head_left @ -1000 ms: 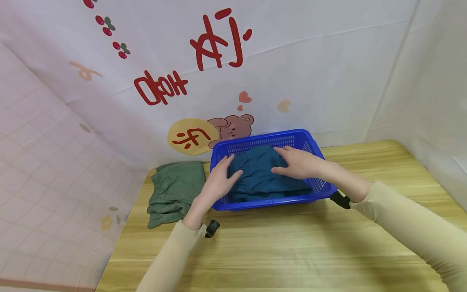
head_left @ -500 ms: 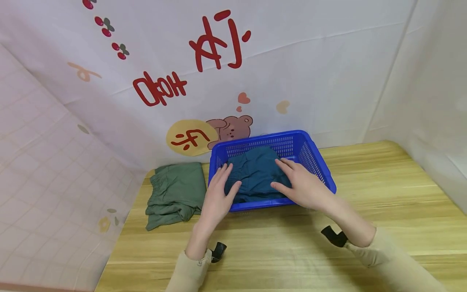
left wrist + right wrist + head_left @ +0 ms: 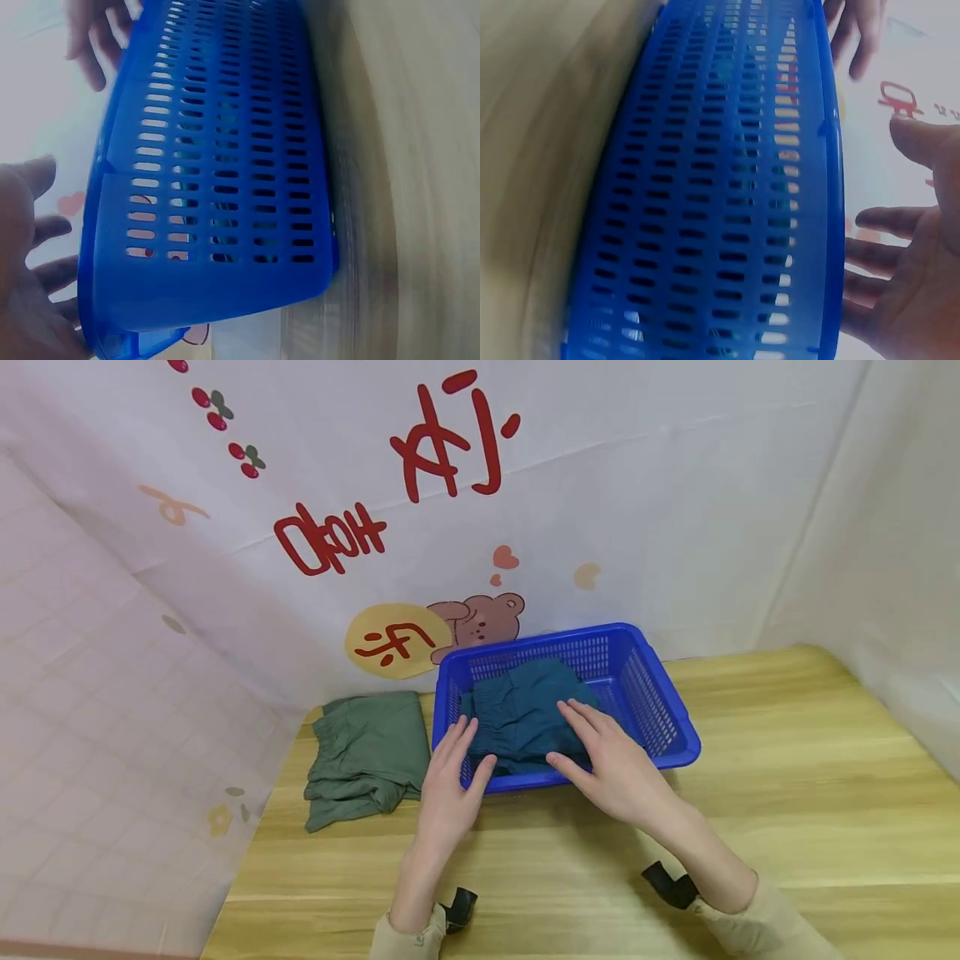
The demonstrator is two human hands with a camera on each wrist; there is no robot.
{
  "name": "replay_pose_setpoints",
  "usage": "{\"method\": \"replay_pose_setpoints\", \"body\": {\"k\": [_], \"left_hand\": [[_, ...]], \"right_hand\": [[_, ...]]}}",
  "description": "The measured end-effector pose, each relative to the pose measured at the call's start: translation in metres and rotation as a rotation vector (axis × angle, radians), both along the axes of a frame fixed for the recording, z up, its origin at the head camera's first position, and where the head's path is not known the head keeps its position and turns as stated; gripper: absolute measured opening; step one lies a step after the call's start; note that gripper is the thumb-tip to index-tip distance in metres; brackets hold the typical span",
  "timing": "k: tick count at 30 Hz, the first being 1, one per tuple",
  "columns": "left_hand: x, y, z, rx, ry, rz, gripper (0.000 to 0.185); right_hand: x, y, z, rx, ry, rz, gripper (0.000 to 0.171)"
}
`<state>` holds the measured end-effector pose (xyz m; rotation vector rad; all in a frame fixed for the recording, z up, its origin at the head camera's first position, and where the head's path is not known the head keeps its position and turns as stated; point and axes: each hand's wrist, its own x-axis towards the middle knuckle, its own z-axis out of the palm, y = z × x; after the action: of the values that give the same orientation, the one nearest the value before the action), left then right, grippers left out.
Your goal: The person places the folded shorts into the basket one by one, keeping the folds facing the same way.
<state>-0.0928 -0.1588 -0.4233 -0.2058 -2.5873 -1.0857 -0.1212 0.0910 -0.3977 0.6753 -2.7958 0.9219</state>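
A blue plastic basket with slotted walls stands against the back wall. Inside it, toward the left, lies a folded teal garment with a gathered elastic waistband. My left hand is over the basket's front left rim, fingers extended and thumb apart, holding nothing. Over the front rim farther right is my right hand, also spread and holding nothing, covering part of the garment. Both wrist views show the basket's slotted front wall, with the left hand and right hand beyond its rim.
A folded green garment with an elastic waistband lies on the wooden table left of the basket. Behind rises a white printed cloth wall; another cloth wall borders the table's left side.
Both hands have drawn back toward the person, from over the inside of the basket to its front rim. The basket and green garment stay in place.
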Motion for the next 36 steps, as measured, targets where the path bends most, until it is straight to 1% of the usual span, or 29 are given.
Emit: {"method": "replay_pose_setpoints", "body": {"k": [3, 7, 10, 14, 17, 22, 26, 31, 36], "left_hand": [[-0.001, 0.002, -0.002, -0.01, 0.028, 0.003, 0.055], [0.0, -0.001, 0.002, 0.031, 0.024, 0.005, 0.055], [0.001, -0.007, 0.005, 0.049, 0.017, 0.024, 0.055], [0.002, -0.016, 0.008, 0.044, 0.024, 0.062, 0.055], [0.005, -0.022, 0.01, 0.044, 0.025, 0.072, 0.056], [0.008, -0.03, 0.013, 0.026, 0.02, 0.089, 0.057], [0.01, -0.037, 0.012, -0.001, 0.023, 0.102, 0.057], [0.015, -0.05, 0.009, -0.051, 0.018, 0.109, 0.055], [0.021, -0.067, 0.004, -0.09, 0.029, 0.124, 0.055]], "right_hand": [[0.0, -0.003, -0.002, -0.01, 0.017, 0.016, 0.072], [0.001, -0.006, -0.004, -0.023, 0.015, 0.023, 0.072], [0.003, -0.01, -0.006, -0.027, 0.013, 0.024, 0.072], [0.008, -0.017, -0.009, -0.027, 0.022, 0.04, 0.072], [0.011, -0.025, -0.01, -0.03, 0.036, 0.059, 0.072], [0.018, -0.04, -0.011, -0.045, 0.054, 0.099, 0.071], [0.023, -0.05, -0.011, -0.048, 0.056, 0.124, 0.072], [0.031, -0.06, -0.012, -0.057, 0.048, 0.154, 0.072], [0.037, -0.074, -0.01, -0.057, 0.0, 0.202, 0.073]]}}
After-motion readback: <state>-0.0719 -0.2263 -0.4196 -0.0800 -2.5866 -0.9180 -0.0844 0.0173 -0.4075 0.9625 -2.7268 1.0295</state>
